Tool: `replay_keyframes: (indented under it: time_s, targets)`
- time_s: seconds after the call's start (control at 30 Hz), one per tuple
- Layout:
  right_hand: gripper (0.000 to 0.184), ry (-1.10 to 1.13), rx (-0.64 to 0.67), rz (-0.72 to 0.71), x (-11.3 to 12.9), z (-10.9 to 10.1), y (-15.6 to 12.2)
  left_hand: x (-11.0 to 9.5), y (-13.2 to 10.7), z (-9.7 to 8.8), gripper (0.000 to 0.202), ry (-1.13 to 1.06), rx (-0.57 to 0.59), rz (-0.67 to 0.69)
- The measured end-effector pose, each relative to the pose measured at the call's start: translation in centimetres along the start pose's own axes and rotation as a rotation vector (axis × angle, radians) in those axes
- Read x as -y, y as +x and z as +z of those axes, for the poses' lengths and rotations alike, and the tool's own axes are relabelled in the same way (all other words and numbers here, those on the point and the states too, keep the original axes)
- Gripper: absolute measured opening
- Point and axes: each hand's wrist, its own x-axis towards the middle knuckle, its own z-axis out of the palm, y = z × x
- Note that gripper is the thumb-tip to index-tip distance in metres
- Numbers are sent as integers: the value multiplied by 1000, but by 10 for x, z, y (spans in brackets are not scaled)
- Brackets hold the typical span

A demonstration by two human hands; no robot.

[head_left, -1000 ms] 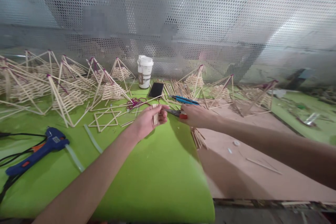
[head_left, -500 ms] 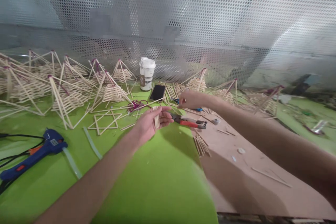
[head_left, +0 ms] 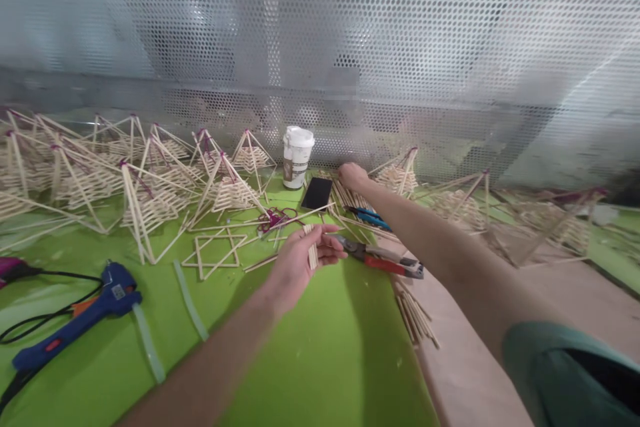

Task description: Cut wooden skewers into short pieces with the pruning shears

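My left hand [head_left: 300, 260] is closed around a small bundle of short wooden sticks [head_left: 313, 253] above the green mat [head_left: 310, 347]. Far out, my right hand [head_left: 353, 175] rests palm down on a loose pile of long sticks [head_left: 345, 195] near the black phone [head_left: 317, 193]; its fingers are hidden from me. Red-handled pliers [head_left: 383, 259] lie on the mat just right of my left hand, with nothing holding them. Blue-handled cutters [head_left: 370, 217] lie under my right forearm.
Several stick pyramids [head_left: 150, 180] crowd the back left and right of the table. A paper cup [head_left: 297, 157] stands by the perforated metal screen [head_left: 350, 67]. A blue glue gun [head_left: 75, 313] with cable lies front left, beside glue sticks [head_left: 190, 290]. A flat stick star [head_left: 215, 255] and a stick bundle [head_left: 415, 313] lie nearby.
My right hand let go of the red pliers, which now lie on the mat, and reached far forward to the long sticks by the phone. The left hand kept its stick bundle.
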Motion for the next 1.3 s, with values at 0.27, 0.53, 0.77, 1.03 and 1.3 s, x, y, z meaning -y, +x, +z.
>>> replay_keyframes:
  time_s: [0.27,0.53,0.77,1.03,1.3]
  targets:
    - [30,290,-202,-20,-10,-32,-18,-5,0,-1,33,22,-120,-5]
    - [13,1104,0,-233,-38,-102,-132,-1,4,-8,29,28,-89,-32]
    - [27,1069,462,-364,-1,-101,-206,7,-3,-4,33,9,207,-180]
    - [34,979,388,-398,18,-83,-204,7,-7,-3,35,-3,316,-241]
    - [28,1034,320,-442,15,-70,-199,9,-4,-3,36,-15,327,-227]
